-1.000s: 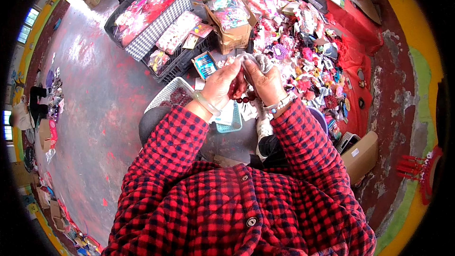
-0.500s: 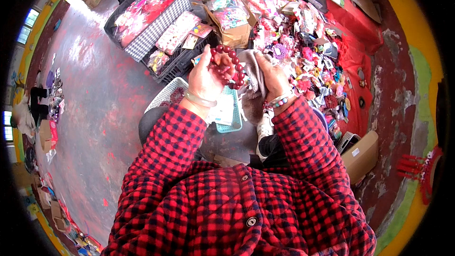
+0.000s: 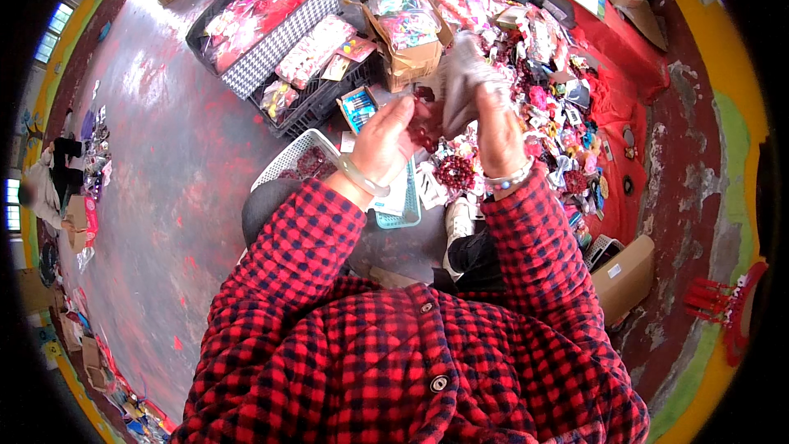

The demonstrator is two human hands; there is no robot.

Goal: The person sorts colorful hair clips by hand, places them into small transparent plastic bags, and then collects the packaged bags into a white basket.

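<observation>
My left hand (image 3: pixel 385 141) is raised in front of me, its fingers closed on a small bunch of dark red beaded pieces (image 3: pixel 424 125). Just to its right, my right hand (image 3: pixel 498 127) holds up a clear plastic bag (image 3: pixel 463 82) by its lower part. The red pieces sit at the bag's lower edge, between the two hands. A pale green bangle is on my left wrist and a beaded bracelet on the right. Both sleeves are red and black check.
Below the hands lie a white mesh basket (image 3: pixel 289 163), a teal tray (image 3: pixel 404 207) and a red beaded ornament (image 3: pixel 457 173). Behind are a black crate of packets (image 3: pixel 316 103), a houndstooth bag (image 3: pixel 271 56), a cardboard box (image 3: pixel 409 57) and a heap of hair accessories on red cloth (image 3: pixel 625 107).
The hands were pressed together a second ago. They have since risen and parted slightly; the right hand now lifts the clear bag higher while the left keeps the red pieces beside it.
</observation>
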